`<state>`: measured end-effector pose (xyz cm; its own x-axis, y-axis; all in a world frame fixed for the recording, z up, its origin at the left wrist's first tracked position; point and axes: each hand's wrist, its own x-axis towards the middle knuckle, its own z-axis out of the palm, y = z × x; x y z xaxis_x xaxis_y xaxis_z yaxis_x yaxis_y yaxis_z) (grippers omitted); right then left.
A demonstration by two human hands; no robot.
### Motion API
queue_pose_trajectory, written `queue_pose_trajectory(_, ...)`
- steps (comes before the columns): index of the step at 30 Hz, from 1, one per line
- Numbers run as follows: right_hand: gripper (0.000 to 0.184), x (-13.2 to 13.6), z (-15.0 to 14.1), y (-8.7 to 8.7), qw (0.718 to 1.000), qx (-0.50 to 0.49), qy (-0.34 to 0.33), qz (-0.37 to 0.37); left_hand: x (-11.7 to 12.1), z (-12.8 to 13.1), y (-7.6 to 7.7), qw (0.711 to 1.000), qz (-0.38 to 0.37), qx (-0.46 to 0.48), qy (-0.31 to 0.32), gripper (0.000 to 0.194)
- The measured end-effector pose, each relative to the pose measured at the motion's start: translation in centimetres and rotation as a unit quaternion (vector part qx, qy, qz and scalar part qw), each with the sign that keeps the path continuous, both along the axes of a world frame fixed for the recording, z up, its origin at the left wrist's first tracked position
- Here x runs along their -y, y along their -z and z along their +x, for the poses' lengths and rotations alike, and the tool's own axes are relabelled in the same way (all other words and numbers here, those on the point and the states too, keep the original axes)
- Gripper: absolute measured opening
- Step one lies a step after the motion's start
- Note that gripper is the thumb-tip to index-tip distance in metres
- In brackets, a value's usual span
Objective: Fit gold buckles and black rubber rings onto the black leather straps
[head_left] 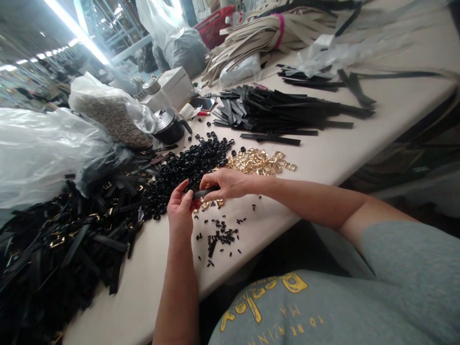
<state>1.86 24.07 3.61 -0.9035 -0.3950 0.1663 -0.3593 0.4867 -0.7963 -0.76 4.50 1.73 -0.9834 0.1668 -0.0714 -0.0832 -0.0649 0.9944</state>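
Observation:
My left hand (pixel 180 205) and my right hand (pixel 224 183) meet over the white table (pixel 323 153), both pinched on one short black strap (pixel 203 192). The strap lies between the fingertips, right hand on its far end, left hand on its near end. Just beyond the hands lies a heap of black rings (pixel 187 167) and a pile of gold buckles (pixel 258 162). A few gold pieces show under the hands. Small black bits (pixel 220 237) are scattered on the table in front of me.
A big heap of black straps with gold buckles (pixel 61 249) fills the near left. Loose black strips (pixel 280 110) lie at the back, beige strips (pixel 266 36) behind them. Plastic bags (pixel 39 148), a dark kettle (pixel 168 125), white boxes (pixel 172 86) and a phone (pixel 203 103) stand left of centre.

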Motion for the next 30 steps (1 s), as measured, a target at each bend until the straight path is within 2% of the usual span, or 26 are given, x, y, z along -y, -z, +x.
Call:
queue_pose_trajectory(4, 0.029, -0.01, 0.10, 0.00, 0.999, -0.013, 0.038, 0.009, 0.13, -0.14, 0.01, 1.000, 0.009, 0.015, 0.003, 0.058)
queue_pose_trajectory(10, 0.025, 0.01, 0.44, -0.53, 0.997, -0.016, 0.047, 0.055, 0.00, 0.02, -0.17, 1.000, 0.008, 0.008, -0.001, 0.058)
queue_pose_trajectory(16, 0.025, -0.03, 0.50, -0.29, 0.987, -0.069, 0.085, 0.119, 0.16, 0.20, -0.25, 0.999, -0.027, 0.025, 0.022, 0.044)
queue_pose_trajectory(19, 0.027, -0.08, 0.46, -0.33, 0.985, -0.069, 0.083, 0.133, 0.18, 0.28, -0.32, 0.998, -0.030, 0.041, 0.028, 0.041)
queue_pose_trajectory(30, 0.032, -0.08, 0.35, -0.68, 0.987, -0.027, 0.038, 0.156, 0.54, -0.02, -0.14, 0.994, -0.019, 0.092, 0.062, 0.049)
